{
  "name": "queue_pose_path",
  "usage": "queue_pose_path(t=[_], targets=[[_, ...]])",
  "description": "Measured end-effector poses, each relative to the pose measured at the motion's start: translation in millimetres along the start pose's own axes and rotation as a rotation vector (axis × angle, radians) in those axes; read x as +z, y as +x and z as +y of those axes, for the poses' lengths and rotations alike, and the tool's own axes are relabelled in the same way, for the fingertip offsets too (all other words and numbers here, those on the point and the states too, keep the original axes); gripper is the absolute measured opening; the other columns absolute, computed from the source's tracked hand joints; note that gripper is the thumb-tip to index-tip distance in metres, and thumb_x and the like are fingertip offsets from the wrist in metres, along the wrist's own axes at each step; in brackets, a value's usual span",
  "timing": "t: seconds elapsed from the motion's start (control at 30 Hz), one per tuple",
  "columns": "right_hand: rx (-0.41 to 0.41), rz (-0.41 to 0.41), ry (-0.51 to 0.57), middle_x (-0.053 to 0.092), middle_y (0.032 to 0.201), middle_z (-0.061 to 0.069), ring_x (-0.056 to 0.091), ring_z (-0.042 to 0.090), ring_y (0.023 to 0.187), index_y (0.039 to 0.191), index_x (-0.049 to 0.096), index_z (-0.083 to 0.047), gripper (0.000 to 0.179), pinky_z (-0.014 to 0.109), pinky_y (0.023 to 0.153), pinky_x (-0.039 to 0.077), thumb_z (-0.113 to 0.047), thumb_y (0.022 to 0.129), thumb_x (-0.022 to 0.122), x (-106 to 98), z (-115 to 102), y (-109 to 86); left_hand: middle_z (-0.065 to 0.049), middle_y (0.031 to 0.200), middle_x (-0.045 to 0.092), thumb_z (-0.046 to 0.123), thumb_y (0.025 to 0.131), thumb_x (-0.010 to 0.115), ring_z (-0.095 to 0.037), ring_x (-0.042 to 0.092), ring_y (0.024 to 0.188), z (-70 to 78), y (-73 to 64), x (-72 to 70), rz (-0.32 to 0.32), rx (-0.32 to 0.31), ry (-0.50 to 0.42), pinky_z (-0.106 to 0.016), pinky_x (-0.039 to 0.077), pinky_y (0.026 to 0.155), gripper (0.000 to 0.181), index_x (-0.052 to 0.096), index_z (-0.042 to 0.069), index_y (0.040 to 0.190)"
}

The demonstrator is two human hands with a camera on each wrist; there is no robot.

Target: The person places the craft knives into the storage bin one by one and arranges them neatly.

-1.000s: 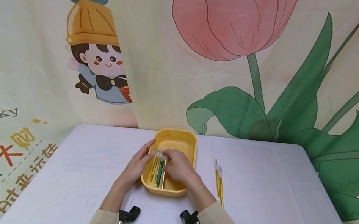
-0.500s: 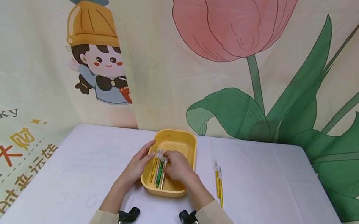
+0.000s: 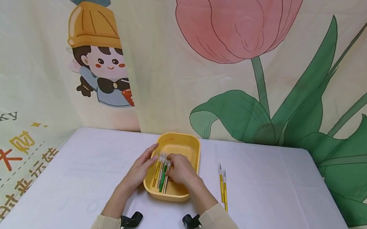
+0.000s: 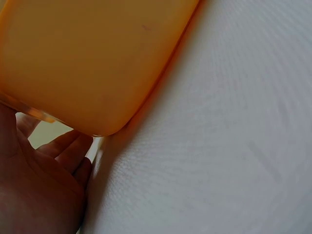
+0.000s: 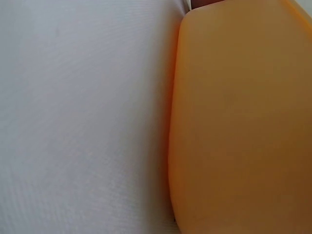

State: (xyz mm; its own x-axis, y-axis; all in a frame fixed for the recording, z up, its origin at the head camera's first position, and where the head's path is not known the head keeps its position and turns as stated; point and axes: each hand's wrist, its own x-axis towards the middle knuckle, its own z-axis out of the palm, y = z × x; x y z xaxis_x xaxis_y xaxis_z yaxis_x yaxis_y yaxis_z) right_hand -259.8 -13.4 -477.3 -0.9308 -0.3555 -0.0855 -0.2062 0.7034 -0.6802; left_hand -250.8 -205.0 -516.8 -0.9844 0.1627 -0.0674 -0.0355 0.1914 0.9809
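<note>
A yellow plastic tray (image 3: 171, 197) sits on the table, with several thin paintbrushes lying side by side in its left half. Among them are a yellow paintbrush (image 3: 155, 177) and a green paintbrush (image 3: 162, 180). My left hand (image 3: 138, 170) grips the tray's left wall, thumb at the rim and fingers along the outside. Inside the tray, my right hand (image 3: 180, 171) pinches a silver-white paintbrush (image 3: 165, 186), the rightmost of the row; the fingers hide part of it. In the right wrist view only the tray's outer wall (image 5: 243, 122) and cloth fill most of the picture.
Two yellow paintbrushes (image 3: 223, 186) lie on the white tablecloth (image 3: 268, 212) to the right of the tray, tips pointing away. Behind the table's far edge hangs a printed curtain (image 3: 159, 87). Small black cameras (image 3: 131, 219) are strapped to both wrists.
The silver-white paintbrush under my right fingers has shifted very slightly left, closer to the green one. My left hand and the tray stay as they were.
</note>
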Motion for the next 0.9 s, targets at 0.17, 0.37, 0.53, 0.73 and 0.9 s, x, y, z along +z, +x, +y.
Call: queue_pose_path(t=[0.17, 0.37, 0.53, 0.73, 0.9], targets=[[0.001, 0.004, -0.005, 0.067, 0.114, 0.006, 0.057, 0.019, 0.101, 0.134, 0.067, -0.006, 0.046, 0.030, 0.087, 0.053, -0.007, 0.090, 0.079, -0.4, -0.5, -0.6, 0.012, 0.172, 0.025, 0.038, 0.111, 0.047, -0.016, 0.011, 0.162, 1.7, -0.7, -0.3, 0.001, 0.005, 0.003, -0.048, 0.009, 0.133, 0.050, 0.036, 0.040, 0.160], [-0.009, 0.008, -0.033, 0.067, 0.115, 0.005, 0.055, 0.018, 0.100, 0.133, 0.069, -0.009, 0.044, 0.032, 0.091, 0.052, -0.010, 0.091, 0.080, -0.9, -1.8, -2.9, 0.011, 0.172, 0.024, 0.037, 0.111, 0.046, -0.016, 0.011, 0.162, 2.4, -0.1, -0.5, -0.002, 0.004, 0.006, -0.048, 0.008, 0.133, 0.050, 0.036, 0.041, 0.160], [-0.013, 0.021, -0.043, 0.066, 0.113, 0.005, 0.054, 0.016, 0.096, 0.135, 0.067, -0.007, 0.046, 0.029, 0.087, 0.050, -0.012, 0.091, 0.081, -2.7, -3.4, -4.9, 0.011, 0.172, 0.025, 0.037, 0.111, 0.047, -0.015, 0.011, 0.162, 4.1, 0.2, 0.3, 0.000, 0.002, 0.002, -0.047, 0.008, 0.133, 0.051, 0.035, 0.038, 0.161], [-0.022, 0.035, -0.027, 0.067, 0.112, 0.006, 0.055, 0.016, 0.095, 0.134, 0.067, -0.005, 0.046, 0.028, 0.084, 0.052, -0.011, 0.090, 0.080, -0.9, -4.0, -6.0, 0.010, 0.172, 0.024, 0.036, 0.111, 0.047, -0.016, 0.011, 0.162, 2.6, 0.9, 0.1, 0.000, -0.011, 0.002, -0.048, 0.008, 0.133, 0.052, 0.035, 0.035, 0.162], [-0.044, 0.049, -0.011, 0.067, 0.115, 0.007, 0.057, 0.017, 0.098, 0.135, 0.066, -0.006, 0.046, 0.032, 0.088, 0.055, -0.011, 0.091, 0.079, 0.7, -3.6, -7.8, 0.010, 0.172, 0.025, 0.036, 0.112, 0.046, -0.016, 0.011, 0.162, 0.1, 0.4, -0.1, 0.003, -0.015, 0.004, -0.048, 0.008, 0.133, 0.051, 0.035, 0.037, 0.161]])
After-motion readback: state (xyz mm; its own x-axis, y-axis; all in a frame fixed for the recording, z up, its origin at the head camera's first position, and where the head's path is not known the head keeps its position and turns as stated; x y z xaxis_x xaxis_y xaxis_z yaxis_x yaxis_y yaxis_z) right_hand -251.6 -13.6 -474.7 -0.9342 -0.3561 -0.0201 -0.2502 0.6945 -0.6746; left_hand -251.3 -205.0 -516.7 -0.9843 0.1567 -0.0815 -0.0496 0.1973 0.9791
